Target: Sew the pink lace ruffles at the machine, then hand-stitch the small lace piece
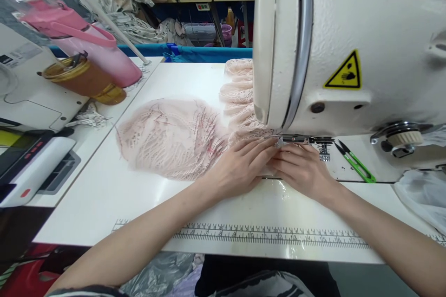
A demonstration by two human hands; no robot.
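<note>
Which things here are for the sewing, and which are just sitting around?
For the sewing:
Pale pink lace, with the left hand and right hand at its edge
Sewing machine
Green snips, probably, though nobody is holding them

Just sitting around:
Pink bottle
Brown cup

L forearm (139,236) slants in bare from approx 8 o'clock, R forearm (386,236) from approx 4. L hand (237,167) is back-up, fingers tog. & aimed abt 2 o'clock; R hand (308,171) has fingers slightly bent, aimed abt 10, tips v. near L's.
</note>
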